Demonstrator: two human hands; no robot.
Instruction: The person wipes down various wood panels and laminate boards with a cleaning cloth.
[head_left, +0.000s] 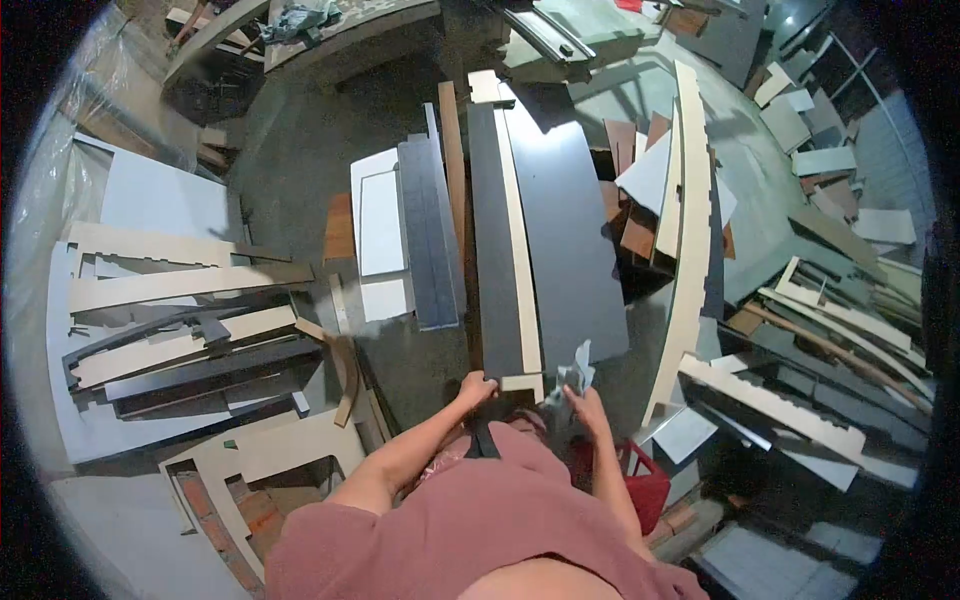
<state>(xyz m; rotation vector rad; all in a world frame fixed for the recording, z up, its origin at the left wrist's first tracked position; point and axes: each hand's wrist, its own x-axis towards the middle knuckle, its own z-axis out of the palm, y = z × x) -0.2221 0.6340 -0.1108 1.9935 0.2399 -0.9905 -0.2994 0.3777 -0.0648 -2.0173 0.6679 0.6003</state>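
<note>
In front of me a long dark grey panel lies lengthwise, with a narrow cream strip along its left side and a darker board left of that. My left hand is closed at the near end of the darker board, beside a small cream piece; what its fingers grip is hidden. My right hand is closed on a crumpled grey-blue rag, by the near edge of the grey panel.
Left of the boards lie white panels and a dark slatted board. Cut cream boards are stacked at far left. A long cream board and offcuts stand at right. A red stool is near my right side.
</note>
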